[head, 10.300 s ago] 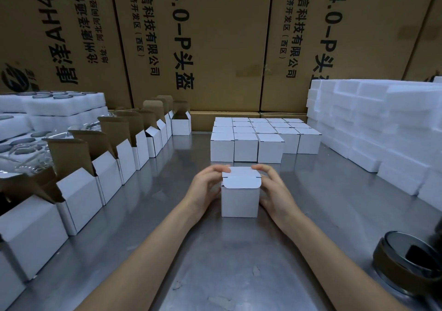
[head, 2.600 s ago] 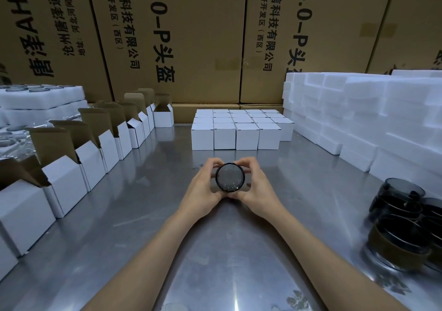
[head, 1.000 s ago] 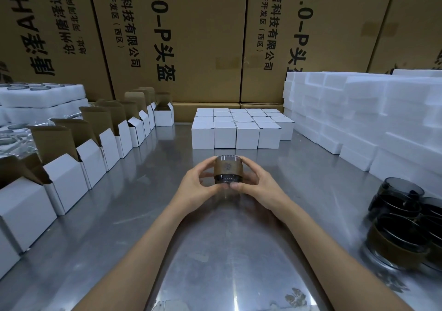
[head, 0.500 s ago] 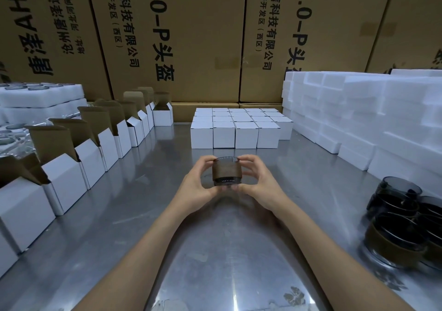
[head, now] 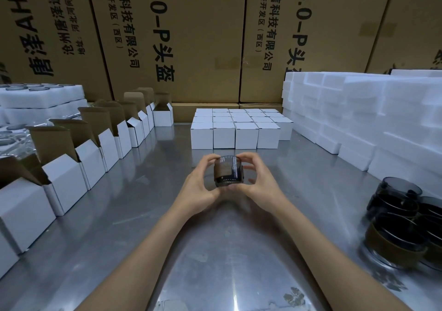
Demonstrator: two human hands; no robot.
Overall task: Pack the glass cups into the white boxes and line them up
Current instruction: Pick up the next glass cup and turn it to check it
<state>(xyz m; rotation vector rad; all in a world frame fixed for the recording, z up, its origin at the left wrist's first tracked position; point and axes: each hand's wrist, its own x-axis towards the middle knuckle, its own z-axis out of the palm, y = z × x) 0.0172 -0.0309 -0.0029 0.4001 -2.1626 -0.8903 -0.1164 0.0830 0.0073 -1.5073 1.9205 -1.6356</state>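
Dark glass cup (head: 228, 171) held above the tabletop (head: 215, 251).
Left hand (head: 199, 184) and right hand (head: 259, 182) curl around it; closed white boxes (head: 235, 135) sit behind it, open boxes (head: 93, 150) to its left.

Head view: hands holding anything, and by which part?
Yes: one dark glass cup with a brown band, held by its sides, left hand and right hand curled round opposite sides.

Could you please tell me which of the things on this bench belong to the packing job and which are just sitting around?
Belong to the job:
- glass cup, held by left hand and right hand
- open white boxes
- closed white boxes
- waiting cups

Just sitting around:
- brown cartons
- foam blocks
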